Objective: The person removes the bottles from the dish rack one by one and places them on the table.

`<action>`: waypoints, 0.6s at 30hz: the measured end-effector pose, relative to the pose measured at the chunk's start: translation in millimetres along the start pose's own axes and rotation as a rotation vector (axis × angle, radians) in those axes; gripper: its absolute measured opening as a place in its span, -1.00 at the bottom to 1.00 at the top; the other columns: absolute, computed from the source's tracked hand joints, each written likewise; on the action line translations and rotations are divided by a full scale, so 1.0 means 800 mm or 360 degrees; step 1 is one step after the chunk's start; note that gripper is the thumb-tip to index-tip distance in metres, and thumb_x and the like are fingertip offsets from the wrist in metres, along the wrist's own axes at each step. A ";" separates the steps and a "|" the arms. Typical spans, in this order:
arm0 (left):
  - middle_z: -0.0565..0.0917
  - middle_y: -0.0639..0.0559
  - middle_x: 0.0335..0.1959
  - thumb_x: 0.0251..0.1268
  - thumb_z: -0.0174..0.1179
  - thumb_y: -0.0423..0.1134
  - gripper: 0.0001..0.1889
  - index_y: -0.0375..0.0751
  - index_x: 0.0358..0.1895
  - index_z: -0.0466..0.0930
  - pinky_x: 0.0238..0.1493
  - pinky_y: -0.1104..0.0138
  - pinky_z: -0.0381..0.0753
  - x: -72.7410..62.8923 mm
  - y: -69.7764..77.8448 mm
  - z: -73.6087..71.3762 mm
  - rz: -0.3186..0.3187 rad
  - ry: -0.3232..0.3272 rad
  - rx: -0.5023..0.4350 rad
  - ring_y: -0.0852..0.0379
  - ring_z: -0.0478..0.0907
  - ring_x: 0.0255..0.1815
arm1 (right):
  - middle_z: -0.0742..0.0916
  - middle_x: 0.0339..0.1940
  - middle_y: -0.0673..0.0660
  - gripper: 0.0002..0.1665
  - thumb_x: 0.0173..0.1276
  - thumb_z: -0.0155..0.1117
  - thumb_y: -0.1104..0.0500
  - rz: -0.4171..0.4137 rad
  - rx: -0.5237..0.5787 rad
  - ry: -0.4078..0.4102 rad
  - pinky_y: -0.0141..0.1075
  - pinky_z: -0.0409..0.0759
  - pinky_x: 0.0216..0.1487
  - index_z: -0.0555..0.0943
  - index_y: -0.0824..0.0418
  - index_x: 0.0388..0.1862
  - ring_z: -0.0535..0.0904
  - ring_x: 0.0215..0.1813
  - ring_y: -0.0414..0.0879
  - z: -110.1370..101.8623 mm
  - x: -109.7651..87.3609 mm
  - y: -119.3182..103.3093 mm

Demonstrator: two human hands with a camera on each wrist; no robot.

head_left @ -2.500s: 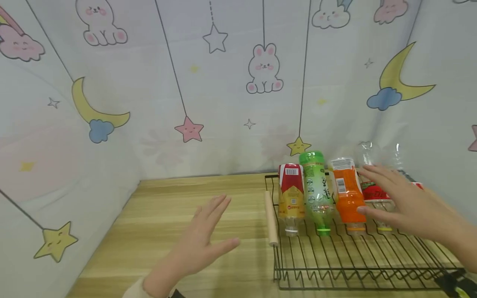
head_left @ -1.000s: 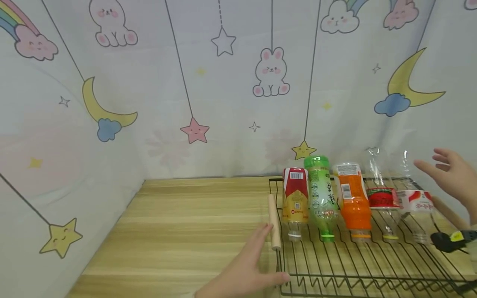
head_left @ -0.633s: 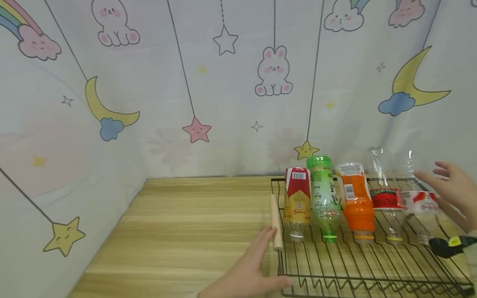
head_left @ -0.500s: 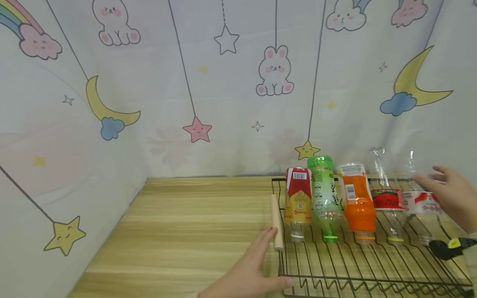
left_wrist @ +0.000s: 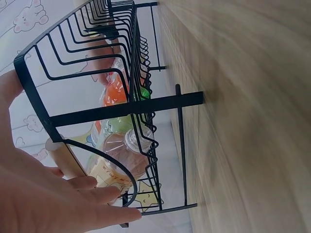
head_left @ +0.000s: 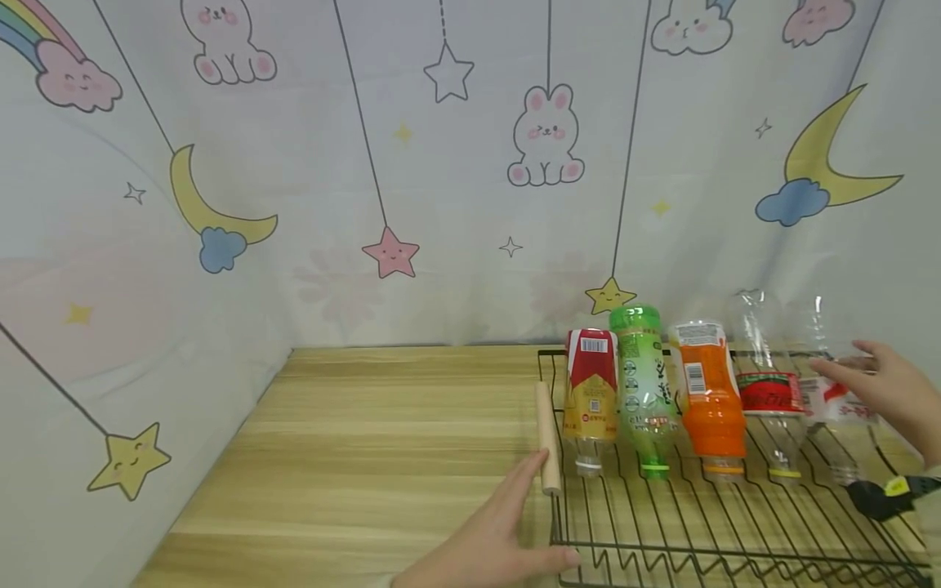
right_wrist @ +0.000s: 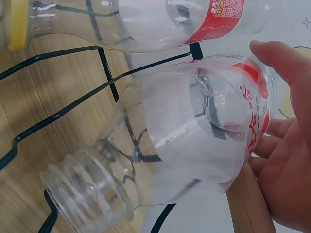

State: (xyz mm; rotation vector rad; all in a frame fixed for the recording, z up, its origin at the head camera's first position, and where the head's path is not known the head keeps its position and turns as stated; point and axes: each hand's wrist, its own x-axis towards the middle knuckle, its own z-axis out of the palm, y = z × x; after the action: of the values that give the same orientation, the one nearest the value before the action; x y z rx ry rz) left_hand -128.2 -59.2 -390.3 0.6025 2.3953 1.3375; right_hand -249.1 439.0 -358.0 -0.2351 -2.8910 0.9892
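Observation:
Five-style variety shows in a row of plastic bottles lying neck-down on a black wire rack (head_left: 735, 545). My left hand (head_left: 485, 535) is at the rack's left side, fingers straight against the wooden handle (head_left: 547, 441), thumb at the front corner. At the right end is a clear bottle (right_wrist: 184, 131) with a red-and-white label and an uncapped, threaded neck. My right hand (head_left: 893, 396) is around its far end, thumb extended on one side and fingers on the other, some hidden behind it. Beside it lies a clear bottle with a red label (head_left: 772, 394).
Further left on the rack are an orange bottle (head_left: 713, 416), a green bottle (head_left: 647, 392) and a red-and-gold labelled bottle (head_left: 590, 388). A second wooden handle (right_wrist: 248, 199) is at the right. Wood-grain table (head_left: 367, 441) extends left; a printed curtain (head_left: 441, 180) hangs behind.
My left hand has moved right to the rack's handle side. My right hand first swung right, then came down and slightly left to the rightmost bottle. The bottles stay on the rack.

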 end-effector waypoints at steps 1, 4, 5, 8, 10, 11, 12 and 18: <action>-0.11 0.09 0.57 0.09 0.28 0.27 0.01 0.46 0.50 -0.24 0.24 -0.32 0.20 0.000 0.000 0.000 -0.0001 -0.0006 -0.0014 -0.18 -0.02 0.51 | 0.08 0.25 0.81 0.19 0.46 -0.07 -0.25 -0.0007 -0.0004 0.0003 0.46 0.29 -0.02 -0.45 0.60 0.40 0.09 0.17 0.71 0.000 0.000 0.000; -0.11 0.08 0.57 0.10 0.28 0.26 0.00 0.45 0.50 -0.24 0.23 -0.33 0.20 -0.002 0.002 0.000 0.0002 -0.0012 -0.0025 -0.19 -0.02 0.51 | 0.10 0.26 0.80 0.17 0.46 -0.06 -0.24 -0.0009 -0.0016 0.0045 0.46 0.29 0.00 -0.41 0.59 0.41 0.10 0.18 0.70 0.001 0.002 0.005; -0.11 0.09 0.57 0.10 0.28 0.26 0.01 0.44 0.50 -0.25 0.24 -0.32 0.20 -0.002 0.002 0.000 0.0005 -0.0011 -0.0015 -0.19 -0.02 0.51 | 0.09 0.27 0.79 0.17 0.45 -0.05 -0.25 0.0002 -0.0007 0.0061 0.46 0.28 0.00 -0.40 0.57 0.42 0.10 0.18 0.70 0.001 0.003 0.007; -0.11 0.11 0.57 0.10 0.27 0.27 0.01 0.44 0.50 -0.26 0.25 -0.31 0.19 -0.003 0.004 -0.001 0.0011 -0.0004 0.0023 -0.19 -0.01 0.51 | 0.05 0.34 0.74 0.16 0.43 -0.05 -0.27 0.0047 0.0068 0.0139 0.46 0.27 0.02 -0.39 0.47 0.47 0.08 0.23 0.68 0.001 0.008 0.013; -0.10 0.13 0.57 0.10 0.26 0.28 0.02 0.43 0.51 -0.27 0.27 -0.30 0.19 -0.003 0.005 -0.001 0.0021 0.0002 0.0057 -0.18 -0.01 0.51 | -0.01 0.39 0.69 0.15 0.41 -0.04 -0.29 0.0082 0.0188 0.0196 0.47 0.22 0.07 -0.40 0.36 0.51 0.03 0.29 0.66 0.001 0.009 0.013; -0.10 0.15 0.57 0.10 0.25 0.30 0.02 0.44 0.51 -0.27 0.27 -0.29 0.19 -0.004 0.005 -0.001 0.0021 0.0005 0.0079 -0.17 -0.01 0.51 | -0.02 0.41 0.67 0.14 0.41 -0.02 -0.27 0.0088 0.0249 0.0227 0.46 0.19 0.11 -0.39 0.33 0.52 -0.01 0.32 0.65 0.000 0.008 0.011; -0.10 0.16 0.57 0.11 0.24 0.30 0.01 0.43 0.51 -0.27 0.27 -0.29 0.19 -0.004 0.005 -0.001 0.0025 0.0006 0.0092 -0.17 -0.01 0.52 | -0.03 0.43 0.65 0.12 0.42 -0.01 -0.25 0.0090 0.0304 0.0261 0.45 0.17 0.14 -0.39 0.30 0.53 -0.03 0.35 0.63 0.000 0.006 0.008; -0.12 0.18 0.57 0.14 0.19 0.33 0.00 0.37 0.53 -0.27 0.28 -0.28 0.18 -0.005 0.005 -0.002 0.0063 0.0021 0.0149 -0.13 -0.03 0.53 | 0.04 0.39 0.68 0.05 0.45 -0.03 -0.14 0.0038 0.0194 0.0390 0.42 0.18 0.19 -0.34 0.43 0.50 0.03 0.34 0.63 -0.018 0.002 -0.011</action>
State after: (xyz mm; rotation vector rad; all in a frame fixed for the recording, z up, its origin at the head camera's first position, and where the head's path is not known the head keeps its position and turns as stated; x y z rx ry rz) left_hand -124.8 -60.3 -386.0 0.6715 2.4803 1.2540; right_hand -250.3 440.7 -341.2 -0.3562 -2.6045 1.0542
